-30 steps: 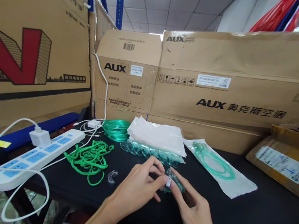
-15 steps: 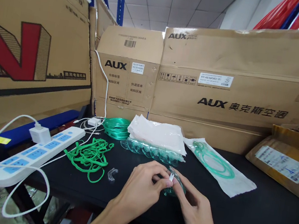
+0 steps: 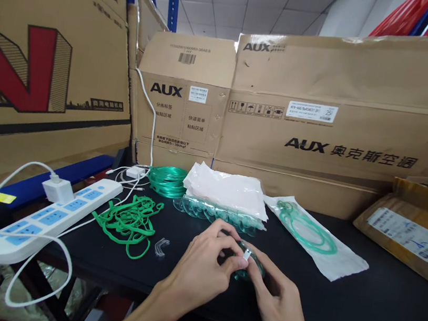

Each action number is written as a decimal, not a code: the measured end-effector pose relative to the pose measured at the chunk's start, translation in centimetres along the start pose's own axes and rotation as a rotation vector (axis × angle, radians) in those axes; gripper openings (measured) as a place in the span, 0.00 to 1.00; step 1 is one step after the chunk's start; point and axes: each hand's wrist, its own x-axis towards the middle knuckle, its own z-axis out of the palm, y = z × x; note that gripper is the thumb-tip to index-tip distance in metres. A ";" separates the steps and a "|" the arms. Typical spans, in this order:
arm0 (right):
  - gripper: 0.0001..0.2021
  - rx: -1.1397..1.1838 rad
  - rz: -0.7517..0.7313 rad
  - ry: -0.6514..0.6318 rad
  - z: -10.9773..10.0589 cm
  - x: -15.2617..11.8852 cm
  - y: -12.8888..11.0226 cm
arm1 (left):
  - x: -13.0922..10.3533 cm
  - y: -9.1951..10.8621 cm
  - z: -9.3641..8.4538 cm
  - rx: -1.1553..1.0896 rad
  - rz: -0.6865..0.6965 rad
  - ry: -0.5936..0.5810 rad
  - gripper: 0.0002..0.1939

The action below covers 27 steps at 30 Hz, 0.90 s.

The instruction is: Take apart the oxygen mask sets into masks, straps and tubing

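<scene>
Both hands meet over the black table at a clear green plastic mask (image 3: pixel 240 275), mostly covered by fingers. My right hand (image 3: pixel 278 287) grips the mask from its right side. A small whitish strip (image 3: pixel 247 254) shows on the mask's upper part, between the two thumbs. My left hand (image 3: pixel 206 259) is closed, its thumb and forefinger pinching at that strip. Just behind the hands lies a row of nested green masks (image 3: pixel 210 212), partly under a stack of white pouches (image 3: pixel 228 190). Several small clear strips (image 3: pixel 161 247) lie left of my left hand.
Green elastic straps (image 3: pixel 129 225) lie in a tangle at left, near a white power strip (image 3: pixel 52 220). Coiled green tubing (image 3: pixel 166 181) sits behind. A pouch with tubing (image 3: pixel 314 238) lies at right, before a cardboard box (image 3: pixel 412 225). Large cartons (image 3: pixel 318 95) wall the back.
The hands keep nearly the same grip on the mask, with only slight finger movement around the strip. The whole view has shifted slightly.
</scene>
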 end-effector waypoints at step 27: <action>0.16 0.084 -0.011 -0.298 -0.4 -0.4 -0.7 | 0.1 0.3 -5.0 0.154 0.057 -0.183 0.11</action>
